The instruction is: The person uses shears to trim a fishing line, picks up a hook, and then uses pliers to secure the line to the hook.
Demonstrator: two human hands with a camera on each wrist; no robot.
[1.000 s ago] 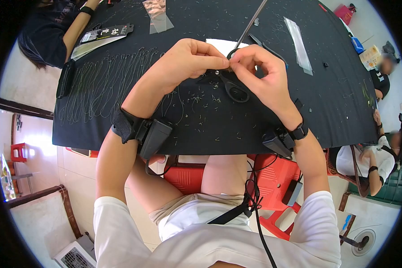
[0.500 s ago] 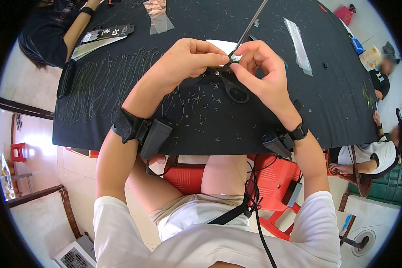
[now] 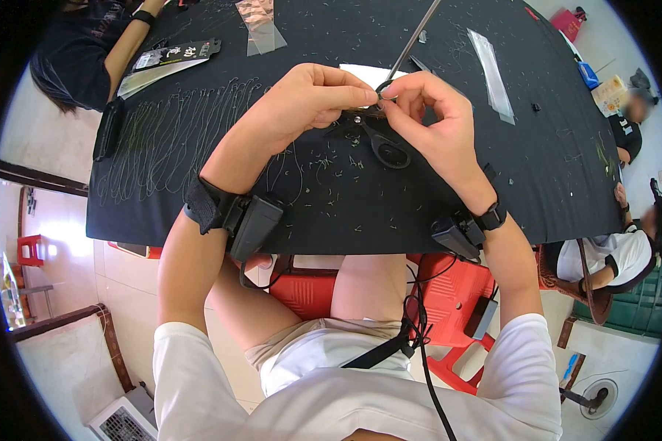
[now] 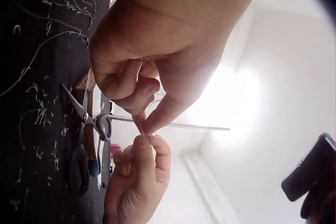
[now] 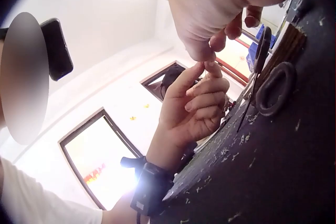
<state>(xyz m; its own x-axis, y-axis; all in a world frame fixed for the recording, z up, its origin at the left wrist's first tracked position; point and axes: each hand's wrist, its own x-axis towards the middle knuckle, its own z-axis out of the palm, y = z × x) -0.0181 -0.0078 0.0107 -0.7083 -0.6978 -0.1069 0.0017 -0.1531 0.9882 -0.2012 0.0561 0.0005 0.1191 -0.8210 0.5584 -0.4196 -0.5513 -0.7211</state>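
The left hand (image 3: pixel 305 103) and right hand (image 3: pixel 438 125) meet at their fingertips above the black table. Thumb and index finger of the left hand (image 4: pixel 163 61) pinch a very thin line, with faint strands by its curled fingers in the left wrist view. The right hand (image 4: pixel 137 182) pinches at the same spot; a tiny loop shows there, mostly hidden by the fingertips. Black-handled scissors (image 3: pixel 390 152) lie just below the hands, beside a wooden block (image 5: pixel 286 50). A thin metal rod (image 3: pixel 415 37) rises at a slant behind the fingertips.
Many looped thin lines (image 3: pixel 154 147) lie on the cloth at left, near a black-labelled packet (image 3: pixel 176 55). Clear plastic sleeves (image 3: pixel 490 73) are at right. Small clippings dot the black cloth (image 3: pixel 346 228). Other people sit at the upper left and right.
The right index finger and thumb parted slightly from the left fingertips, then came back against them. The left hand has barely moved. A person at the right shifted their arms.
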